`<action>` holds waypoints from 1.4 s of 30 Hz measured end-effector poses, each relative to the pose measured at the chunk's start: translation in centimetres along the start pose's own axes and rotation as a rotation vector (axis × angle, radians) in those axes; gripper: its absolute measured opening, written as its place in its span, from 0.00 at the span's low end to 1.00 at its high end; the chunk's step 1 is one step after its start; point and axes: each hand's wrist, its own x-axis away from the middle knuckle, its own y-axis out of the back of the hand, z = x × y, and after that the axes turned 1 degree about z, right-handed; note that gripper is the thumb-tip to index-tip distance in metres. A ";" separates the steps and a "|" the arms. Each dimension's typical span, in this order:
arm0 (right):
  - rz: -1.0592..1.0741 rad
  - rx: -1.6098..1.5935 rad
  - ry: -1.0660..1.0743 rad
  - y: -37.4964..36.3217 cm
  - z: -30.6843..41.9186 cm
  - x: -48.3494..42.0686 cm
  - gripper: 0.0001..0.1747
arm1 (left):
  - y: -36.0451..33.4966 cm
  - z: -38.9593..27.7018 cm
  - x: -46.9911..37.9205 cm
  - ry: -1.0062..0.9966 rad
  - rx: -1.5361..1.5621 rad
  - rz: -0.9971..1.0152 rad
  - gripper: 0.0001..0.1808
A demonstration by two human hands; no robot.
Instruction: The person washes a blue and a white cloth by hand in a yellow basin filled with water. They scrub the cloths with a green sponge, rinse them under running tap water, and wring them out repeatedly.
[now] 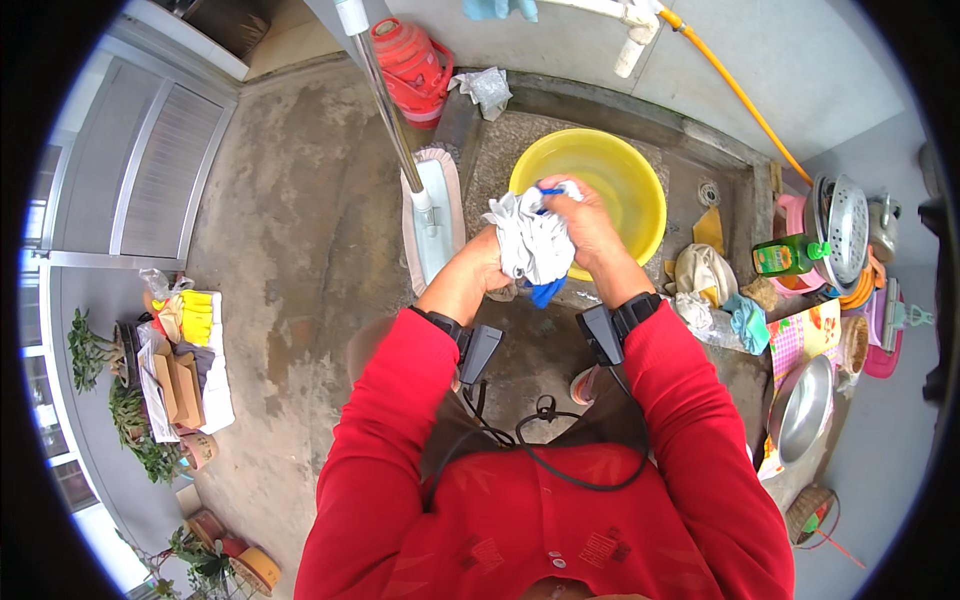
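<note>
A bunched white cloth with blue parts (534, 238) is held between both hands, over the near left rim of a yellow plastic basin (651, 217). My left hand (491, 259) grips the cloth's lower left side, its fingers partly hidden by the folds. My right hand (583, 217) is closed on the cloth's upper right part, where a bit of blue shows. A blue end hangs down below the cloth. Water seems to stand in the basin, which rests on a speckled slab.
A flat mop (442, 225) and a red bucket-like container (411, 75) stand left of the basin. To the right lie crumpled rags (705, 274), a green detergent bottle (784, 256), a metal colander (847, 232) and a steel bowl (801, 409). A yellow hose (731, 82) runs along the wall.
</note>
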 end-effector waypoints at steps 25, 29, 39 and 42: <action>-0.317 0.834 0.741 -5.6 -2.7 -0.7 0.11 | 0.5 2.2 -1.9 -0.450 0.182 -0.460 0.13; -0.140 0.129 0.088 -6.2 -2.4 -0.4 0.11 | 0.4 -0.1 -0.7 -0.414 0.326 -0.347 0.17; 0.009 0.841 0.829 -8.2 -3.7 1.2 0.11 | 2.0 0.0 -0.8 -0.332 0.537 -0.123 0.15; -0.109 0.845 0.684 -7.0 -3.2 -0.8 0.16 | 2.2 0.9 -2.0 -0.344 0.358 -0.304 0.13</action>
